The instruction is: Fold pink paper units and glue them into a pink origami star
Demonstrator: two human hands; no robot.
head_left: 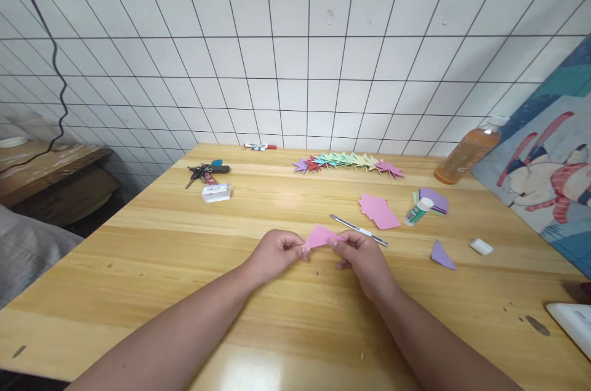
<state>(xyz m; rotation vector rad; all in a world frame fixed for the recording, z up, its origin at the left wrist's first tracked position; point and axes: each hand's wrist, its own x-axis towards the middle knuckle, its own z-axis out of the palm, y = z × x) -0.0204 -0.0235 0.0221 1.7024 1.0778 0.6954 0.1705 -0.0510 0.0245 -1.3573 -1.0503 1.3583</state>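
Centrally, pink paper [319, 235], fingers [342, 247] pinching either end

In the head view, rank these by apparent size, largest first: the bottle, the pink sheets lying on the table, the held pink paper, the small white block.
1. bottle
2. pink sheets
3. held pink paper, partly covered, judged by what shows
4. white block

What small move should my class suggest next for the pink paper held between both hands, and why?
Probably slide the right grip along the near edge of the pink paper, pressing it crisp. The left grip pinches the left corner, which should steady it, while the right grip holds the opposite end.
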